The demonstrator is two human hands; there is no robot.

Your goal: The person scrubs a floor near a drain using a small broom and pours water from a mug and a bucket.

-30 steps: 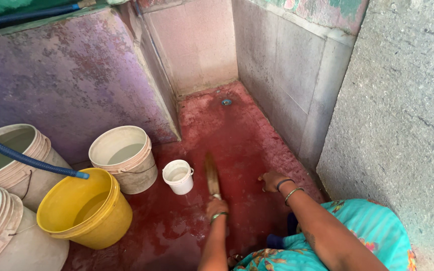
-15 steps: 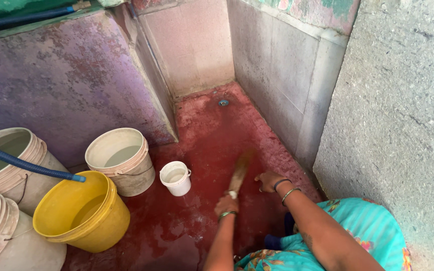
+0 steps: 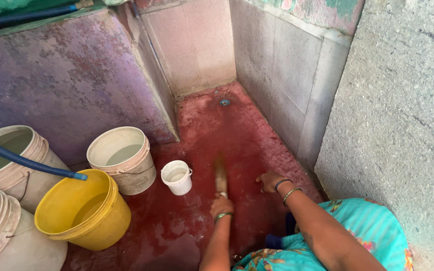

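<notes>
Head view — left hand (image 3: 220,206) clenched round brush (image 3: 220,175) ahead of it — right hand (image 3: 268,181) flat on red floor (image 3: 217,130).

- The small bucket (image 3: 177,177) is set on the floor (image 3: 212,130), just left of the brush (image 3: 221,175).
- The brush is gripped by the left hand (image 3: 221,207); the right hand (image 3: 269,181) is pressed on the floor to its right.
- 4 larger buckets are grouped at the left; the hose (image 3: 26,161) is laid over 1 (image 3: 6,155), its end above another (image 3: 84,211).
- The drain (image 3: 224,102) is set in the far corner, behind the brush.
</notes>
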